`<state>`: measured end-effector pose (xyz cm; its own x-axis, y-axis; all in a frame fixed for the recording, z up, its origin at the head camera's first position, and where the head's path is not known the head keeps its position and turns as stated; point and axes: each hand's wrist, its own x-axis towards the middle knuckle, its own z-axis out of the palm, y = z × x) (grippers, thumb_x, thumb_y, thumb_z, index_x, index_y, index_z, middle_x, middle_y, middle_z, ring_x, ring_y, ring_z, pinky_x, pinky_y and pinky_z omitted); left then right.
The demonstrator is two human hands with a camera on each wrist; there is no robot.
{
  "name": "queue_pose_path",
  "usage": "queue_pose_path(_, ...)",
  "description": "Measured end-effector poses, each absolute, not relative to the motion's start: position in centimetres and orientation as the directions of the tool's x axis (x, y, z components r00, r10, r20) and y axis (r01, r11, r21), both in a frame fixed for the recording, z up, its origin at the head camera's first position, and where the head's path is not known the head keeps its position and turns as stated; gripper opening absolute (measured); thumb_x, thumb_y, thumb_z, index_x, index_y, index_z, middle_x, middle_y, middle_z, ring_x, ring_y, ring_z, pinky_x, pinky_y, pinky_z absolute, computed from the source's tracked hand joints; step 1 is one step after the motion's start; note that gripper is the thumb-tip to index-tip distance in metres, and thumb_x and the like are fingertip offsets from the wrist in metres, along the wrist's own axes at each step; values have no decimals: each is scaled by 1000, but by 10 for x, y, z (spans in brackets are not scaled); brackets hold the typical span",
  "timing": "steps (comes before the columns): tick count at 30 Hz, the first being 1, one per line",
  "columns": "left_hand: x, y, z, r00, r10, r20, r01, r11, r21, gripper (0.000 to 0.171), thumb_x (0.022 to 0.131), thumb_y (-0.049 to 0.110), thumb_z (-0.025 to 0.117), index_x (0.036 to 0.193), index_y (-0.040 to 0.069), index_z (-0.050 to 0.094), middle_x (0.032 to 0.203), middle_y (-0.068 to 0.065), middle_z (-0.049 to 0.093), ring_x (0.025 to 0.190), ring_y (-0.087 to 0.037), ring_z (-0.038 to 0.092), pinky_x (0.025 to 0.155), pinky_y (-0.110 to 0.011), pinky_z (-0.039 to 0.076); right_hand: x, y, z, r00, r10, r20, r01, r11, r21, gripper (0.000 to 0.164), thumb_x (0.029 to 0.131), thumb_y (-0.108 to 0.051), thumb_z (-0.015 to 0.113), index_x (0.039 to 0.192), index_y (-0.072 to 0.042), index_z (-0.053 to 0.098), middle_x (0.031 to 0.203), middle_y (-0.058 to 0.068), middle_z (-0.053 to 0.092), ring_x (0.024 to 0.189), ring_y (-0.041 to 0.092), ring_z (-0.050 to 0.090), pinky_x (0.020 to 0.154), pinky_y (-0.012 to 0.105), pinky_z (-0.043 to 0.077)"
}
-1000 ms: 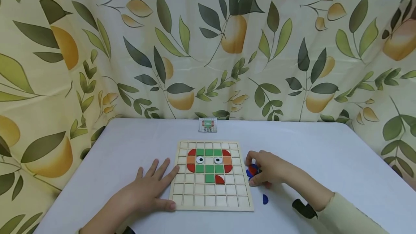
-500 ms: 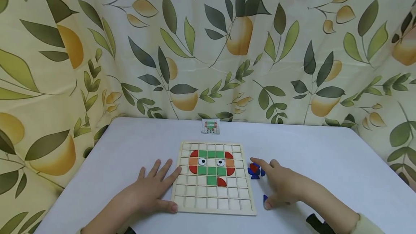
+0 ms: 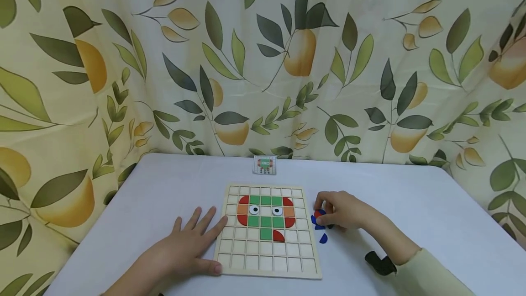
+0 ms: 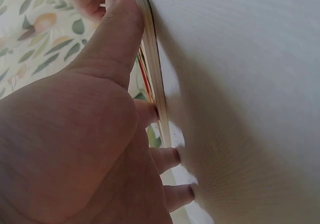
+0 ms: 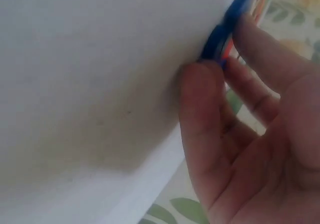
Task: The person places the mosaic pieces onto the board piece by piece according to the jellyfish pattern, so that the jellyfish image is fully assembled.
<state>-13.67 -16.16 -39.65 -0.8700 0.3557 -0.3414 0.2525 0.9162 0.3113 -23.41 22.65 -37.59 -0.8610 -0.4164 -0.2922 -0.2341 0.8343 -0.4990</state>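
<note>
A square wooden grid board (image 3: 252, 246) lies on the table, bearing green squares (image 3: 266, 234), red quarter-rounds (image 3: 278, 236), orange squares and two eye pieces (image 3: 254, 209). My left hand (image 3: 186, 252) lies flat with spread fingers at its left side, the thumb (image 4: 117, 34) and index finger touching the edge. Right of the board, my right hand (image 3: 347, 210) has thumb and index finger curled about a red piece (image 3: 317, 214) in a small pile of blue pieces (image 3: 319, 227). Its other fingers partly hide the pile. Apart from it lies a blue rounded piece (image 3: 323, 238).
A small picture card (image 3: 265, 165) with a coloured figure on a grid stands near the back edge of the white table (image 3: 181, 182). Behind the table hangs a leaf-and-fruit patterned curtain (image 3: 263, 104). A dark band (image 3: 380, 264) is at the right wrist.
My right hand went from the pile to the separate blue piece, which now lies closer to the pile, then back to the pile. The left hand stays at the board's edge.
</note>
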Motion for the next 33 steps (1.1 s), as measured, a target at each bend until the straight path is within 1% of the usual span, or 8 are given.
queue_pose_path(9, -136, -160, -401, -870, 369, -328, 273, 913, 305, 108, 70, 78, 65, 159, 32, 25, 168, -7, 11, 153, -42, 3, 109, -77, 8, -246, 236, -379, -812, -481, -330, -206, 766, -609, 28, 86, -22, 79, 92, -12, 54, 80, 5, 53, 63, 19, 54, 53, 31, 46)
queue_pose_path(12, -136, -160, -400, -872, 371, -320, 281, 914, 295, 107, 71, 78, 64, 159, 32, 25, 168, -7, 12, 153, -42, 4, 110, -77, 8, -251, 237, -378, -789, -534, -305, -194, 686, -701, 24, 89, -22, 75, 91, -9, 55, 85, 6, 55, 69, 19, 53, 55, 28, 44)
queue_pose_path(16, -135, -161, -395, -875, 369, -313, 282, 915, 290, 106, 72, 78, 64, 159, 32, 24, 168, -7, 11, 153, -42, 3, 111, -76, 8, -259, 229, -368, -801, -560, -212, -90, 463, -882, 18, 95, -18, 68, 96, -6, 55, 91, 9, 60, 74, 19, 55, 56, 25, 43)
queue_pose_path(19, -136, -162, -392, -877, 368, -308, 283, 915, 287, 106, 73, 78, 64, 159, 32, 24, 168, -7, 10, 153, -41, 3, 111, -76, 8, -262, 216, -353, -819, -563, -112, -19, 222, -975, 11, 98, -15, 64, 98, -10, 54, 94, 6, 65, 77, 16, 60, 61, 24, 50)
queue_pose_path(21, -136, -163, -389, -879, 367, -304, 288, 917, 275, 105, 73, 77, 63, 159, 31, 23, 168, -7, 10, 153, -41, 3, 111, -76, 8, -262, 207, -343, -814, -580, -38, 5, 58, -998, 5, 101, -11, 59, 99, -13, 55, 96, 3, 66, 80, 14, 63, 67, 24, 55)
queue_pose_path(24, -139, -164, -387, -880, 375, -292, 300, 915, 270, 104, 75, 76, 63, 160, 30, 23, 168, -8, 10, 153, -42, 3, 111, -76, 8, -259, 192, -330, -808, -587, 54, 35, -139, -990, 12, 102, -5, 52, 99, -15, 56, 95, 1, 65, 81, 12, 66, 71, 22, 56)
queue_pose_path(26, -140, -164, -387, -878, 383, -288, 308, 912, 272, 104, 76, 76, 63, 160, 30, 23, 168, -8, 10, 153, -42, 2, 111, -76, 8, -257, 184, -323, -807, -582, 97, 38, -215, -976, 17, 102, 0, 48, 101, -15, 57, 95, 1, 64, 82, 12, 67, 73, 22, 57)
queue_pose_path(33, -138, -162, -393, -868, 386, -312, 296, 907, 299, 104, 75, 75, 65, 159, 29, 25, 168, -9, 10, 153, -43, 2, 110, -76, 7, -249, 160, -310, -770, -608, 194, -35, -264, -964, 40, 97, 10, 41, 114, -16, 67, 106, 2, 61, 90, 14, 71, 80, 23, 57)
